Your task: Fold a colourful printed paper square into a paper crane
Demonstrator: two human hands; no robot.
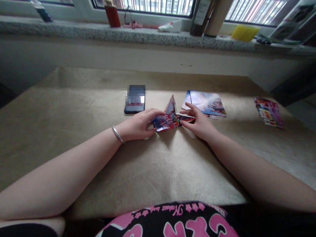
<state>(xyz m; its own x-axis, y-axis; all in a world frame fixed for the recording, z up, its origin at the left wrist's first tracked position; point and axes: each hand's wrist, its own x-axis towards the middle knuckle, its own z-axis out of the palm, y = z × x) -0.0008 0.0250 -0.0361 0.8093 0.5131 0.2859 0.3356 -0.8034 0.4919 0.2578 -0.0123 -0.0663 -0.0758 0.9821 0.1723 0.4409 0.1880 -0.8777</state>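
Between my two hands is a folded piece of colourful printed paper [168,120], mostly blue and red, with one pointed flap standing up. My left hand [142,125], with a silver bangle at its wrist, pinches the paper's left end between thumb and fingers. On the other side my right hand [197,123] grips the right end, its thumb below and a finger raised above. Just behind the left hand lies a phone [135,100], its screen partly blurred. Past the right hand are printed sheets [207,102] lying flat, partly overlapping.
A second small pile of printed paper [269,112] is at the table's right. The tan table [86,98] ends at a wall below a granite windowsill [148,34]. Along the sill stand a red bottle [113,14], a dark bottle [201,16] and a yellow item [245,33].
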